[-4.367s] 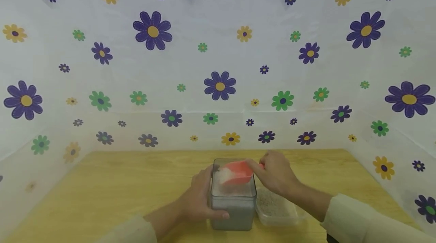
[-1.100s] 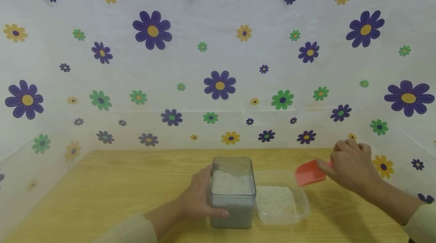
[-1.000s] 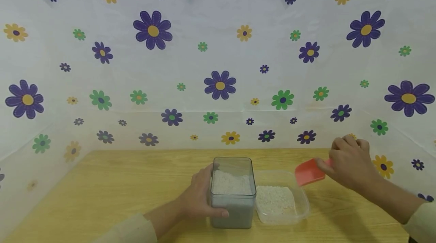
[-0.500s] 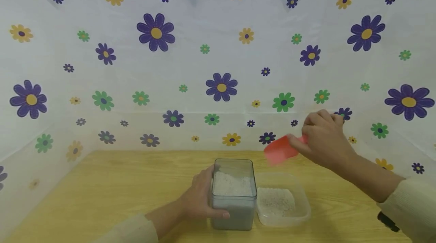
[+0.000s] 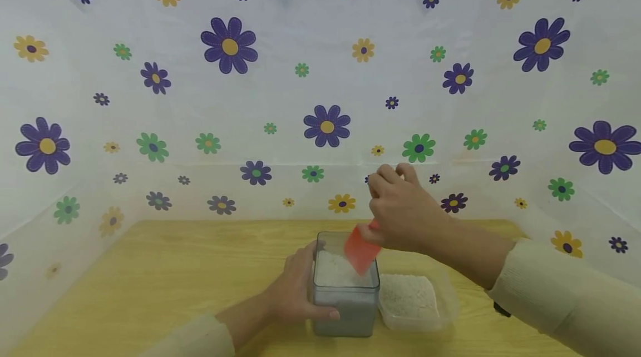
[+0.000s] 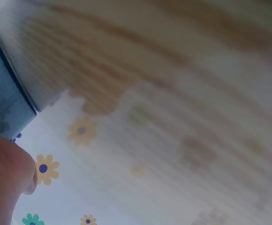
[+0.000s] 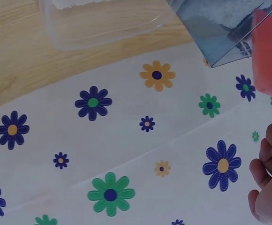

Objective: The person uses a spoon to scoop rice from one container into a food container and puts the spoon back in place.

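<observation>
A tall, clear grey-tinted container (image 5: pixel 345 312) stands upright on the table, partly filled with white grains (image 5: pixel 334 271) that look like rice. My left hand (image 5: pixel 295 290) holds it from the left, thumb across its front face. My right hand (image 5: pixel 405 207) grips the handle of a red scoop (image 5: pixel 361 248), tilted downward with its tip inside the container's mouth near the grains. In the right wrist view the scoop (image 7: pixel 268 56) reaches over the container's rim. Just right of the container sits a shallow clear plastic box (image 5: pixel 445 301) with a layer of grains (image 5: pixel 408 296) in it.
The wooden table (image 5: pixel 190 279) carries both containers close together. Behind it hangs a white sheet (image 5: pixel 280 84) printed with flowers, which also covers the sides. A small dark object (image 5: pixel 502 310) shows under the right sleeve.
My right hand has carried the scoop from the right, above the plastic box, leftward and tipped it down into the tall container. The left hand keeps its hold.
</observation>
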Tool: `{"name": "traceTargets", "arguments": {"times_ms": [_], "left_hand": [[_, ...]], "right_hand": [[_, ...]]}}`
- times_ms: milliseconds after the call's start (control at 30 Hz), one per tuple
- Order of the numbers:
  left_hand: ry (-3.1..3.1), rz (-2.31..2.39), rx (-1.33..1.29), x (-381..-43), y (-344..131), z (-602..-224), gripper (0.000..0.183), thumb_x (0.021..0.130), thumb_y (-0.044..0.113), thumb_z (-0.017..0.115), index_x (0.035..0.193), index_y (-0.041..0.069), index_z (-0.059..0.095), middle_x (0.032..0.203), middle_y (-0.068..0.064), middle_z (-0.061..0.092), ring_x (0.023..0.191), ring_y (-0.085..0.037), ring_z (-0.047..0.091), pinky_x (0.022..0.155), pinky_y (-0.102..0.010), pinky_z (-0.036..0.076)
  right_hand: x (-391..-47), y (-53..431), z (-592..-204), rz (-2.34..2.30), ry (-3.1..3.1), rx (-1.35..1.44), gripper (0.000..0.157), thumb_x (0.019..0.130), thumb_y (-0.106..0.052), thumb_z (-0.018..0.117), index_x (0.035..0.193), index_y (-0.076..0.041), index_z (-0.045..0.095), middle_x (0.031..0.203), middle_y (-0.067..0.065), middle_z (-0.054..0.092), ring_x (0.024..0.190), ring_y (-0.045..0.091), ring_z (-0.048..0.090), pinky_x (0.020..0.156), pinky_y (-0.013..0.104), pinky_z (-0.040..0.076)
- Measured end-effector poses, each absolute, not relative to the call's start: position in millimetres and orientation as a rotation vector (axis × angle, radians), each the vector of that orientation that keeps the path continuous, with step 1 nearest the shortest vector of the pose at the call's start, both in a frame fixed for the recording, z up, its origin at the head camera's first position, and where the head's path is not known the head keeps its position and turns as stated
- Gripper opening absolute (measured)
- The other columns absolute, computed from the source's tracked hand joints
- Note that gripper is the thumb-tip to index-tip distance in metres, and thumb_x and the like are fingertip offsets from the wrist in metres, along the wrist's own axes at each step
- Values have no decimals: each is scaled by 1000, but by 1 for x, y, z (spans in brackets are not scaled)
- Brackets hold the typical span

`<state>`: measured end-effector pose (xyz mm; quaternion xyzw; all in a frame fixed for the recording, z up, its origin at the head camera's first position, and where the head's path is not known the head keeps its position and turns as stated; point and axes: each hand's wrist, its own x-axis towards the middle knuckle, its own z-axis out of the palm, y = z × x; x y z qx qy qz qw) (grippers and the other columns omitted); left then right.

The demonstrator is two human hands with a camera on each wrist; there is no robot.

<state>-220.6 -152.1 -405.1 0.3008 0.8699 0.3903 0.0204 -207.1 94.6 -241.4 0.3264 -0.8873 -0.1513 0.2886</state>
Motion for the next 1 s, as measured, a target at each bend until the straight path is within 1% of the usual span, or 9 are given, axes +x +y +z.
{"name": "traceTargets", "arguments": {"times_ms": [133, 233, 300, 367, 500, 700, 800, 933, 1000], "left_hand": [[2692, 1213, 957, -222, -153, -404, 121, 65, 58, 85, 157, 15, 19, 150, -1, 37, 136, -20, 33, 113, -59, 24], [2705, 1221, 998, -223, -154, -406, 120, 64, 58, 85, 156, 17, 20, 147, 1, 40, 134, -18, 35, 112, -57, 24], [2720, 1224, 1024, -224, -155, -408, 120, 63, 58, 86, 155, 16, 22, 144, 2, 42, 131, -18, 37, 110, -57, 24], [2729, 1222, 1031, -225, -156, -410, 120, 63, 59, 86, 155, 16, 22, 144, 2, 43, 132, -17, 37, 111, -57, 23], [2726, 1209, 1003, -225, -155, -411, 122, 64, 61, 85, 156, 15, 20, 150, 1, 39, 137, -19, 34, 114, -59, 21], [2729, 1194, 995, -222, -152, -408, 123, 64, 60, 85, 157, 14, 19, 151, -2, 37, 137, -21, 34, 113, -60, 23], [2735, 1191, 998, -221, -152, -407, 123, 63, 60, 85, 157, 15, 19, 148, 0, 40, 135, -20, 35, 113, -59, 24], [2740, 1202, 1004, -221, -152, -406, 123, 62, 59, 85, 156, 14, 21, 144, 1, 43, 133, -19, 37, 112, -59, 24], [2743, 1203, 999, -221, -152, -406, 123, 62, 59, 85, 156, 12, 21, 143, 1, 44, 132, -19, 37, 112, -59, 25]], "right_hand": [[-208, 70, -233, -644, -2492, 989, 47, 84, -57, 66, 63, -15, 69, 92, 1, 58, 93, 21, 43, 85, 43, 37], [-208, 49, -229, -759, -2570, 1075, 39, 85, -55, 66, 80, -18, 77, 105, 1, 62, 99, 21, 44, 87, 41, 38], [-206, 38, -227, -809, -2603, 1092, 35, 85, -52, 66, 89, -20, 79, 110, 1, 64, 103, 21, 45, 90, 41, 39], [-205, 32, -228, -836, -2644, 1062, 34, 84, -51, 66, 96, -22, 80, 116, 1, 65, 108, 22, 47, 94, 42, 40], [-205, 33, -233, -804, -2762, 915, 37, 83, -51, 66, 100, -21, 80, 125, 4, 65, 115, 24, 49, 102, 46, 39], [-207, 48, -240, -646, -2831, 806, 37, 84, -51, 64, 87, -16, 78, 121, 6, 64, 113, 27, 51, 105, 53, 38], [-205, 54, -244, -559, -2863, 767, 39, 85, -51, 63, 81, -15, 75, 113, 7, 62, 106, 27, 51, 100, 51, 40], [-203, 61, -249, -438, -2900, 687, 42, 87, -52, 61, 73, -13, 70, 98, 7, 57, 94, 27, 50, 89, 47, 43], [-201, 64, -252, -367, -2929, 649, 43, 88, -51, 60, 70, -12, 69, 95, 7, 55, 92, 27, 50, 87, 47, 44]]}}
